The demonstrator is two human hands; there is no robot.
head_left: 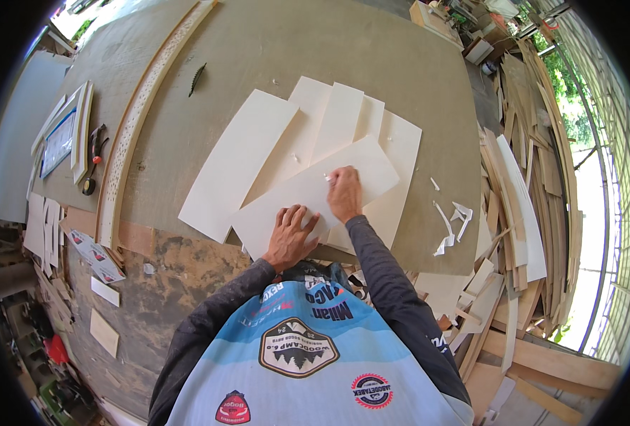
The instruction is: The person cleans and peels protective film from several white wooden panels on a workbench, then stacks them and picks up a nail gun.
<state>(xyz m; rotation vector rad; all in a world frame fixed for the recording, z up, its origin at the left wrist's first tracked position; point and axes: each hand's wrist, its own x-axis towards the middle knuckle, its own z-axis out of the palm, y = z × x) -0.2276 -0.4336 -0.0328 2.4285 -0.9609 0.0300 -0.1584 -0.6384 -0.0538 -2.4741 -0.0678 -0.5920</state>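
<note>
A long white board [357, 165] lies slantwise on top of several other white boards [244, 142] on the large worktable. My left hand [290, 236] rests on the near left part of this top board, fingers stretched out and pressing on its surface. Farther right, my right hand [345, 195] is closed over the same board, its fingers bent down toward the surface. A small white scrap [327, 177] shows at its fingertips; its kind is too small to make out. Another white crumb [296, 157] lies on a board beyond.
White curled strips [446, 231] lie on the table at the right. A long pale wooden strip [147, 106] runs along the left, beside a tape measure [88, 186] and a blue-edged frame [59, 142]. Stacked wood offcuts [531, 192] stand right of the table.
</note>
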